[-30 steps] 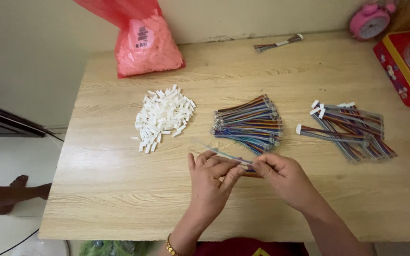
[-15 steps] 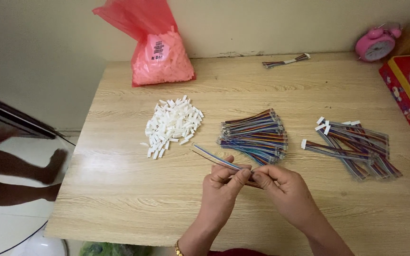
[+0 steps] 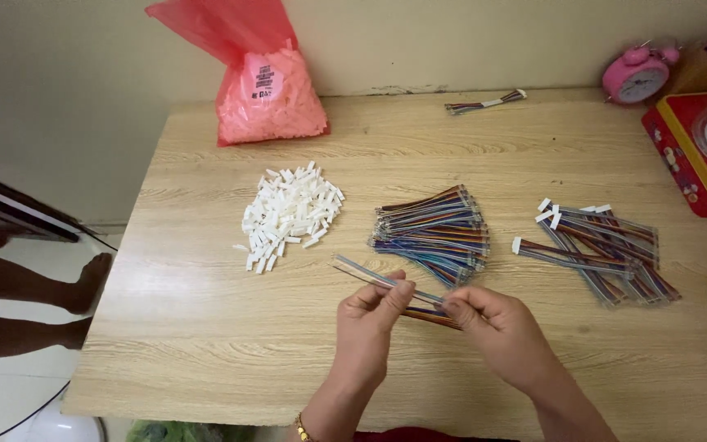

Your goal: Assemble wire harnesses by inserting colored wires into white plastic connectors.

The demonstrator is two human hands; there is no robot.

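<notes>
Both hands hold one flat multicoloured ribbon cable [image 3: 370,276] above the wooden table [image 3: 206,344]. My left hand [image 3: 370,323] pinches it near the middle, and its free end sticks out to the upper left. My right hand [image 3: 497,323] grips the other end. Just beyond the hands lies a pile of bare ribbon cables [image 3: 435,232]. To its left sits a heap of small white plastic connectors [image 3: 288,214]. At the right lies a pile of cables with white connectors fitted [image 3: 599,250].
A red plastic bag of white connectors [image 3: 267,90] stands at the back left. One loose cable [image 3: 484,102] lies at the back edge. A pink alarm clock [image 3: 636,75] and a red tin [image 3: 693,151] sit at the far right. Another person's legs [image 3: 34,290] are on the floor at the left.
The view has shifted, so the table sits lower and further right in frame. My hands keep the same cable between them, held slightly lower.
</notes>
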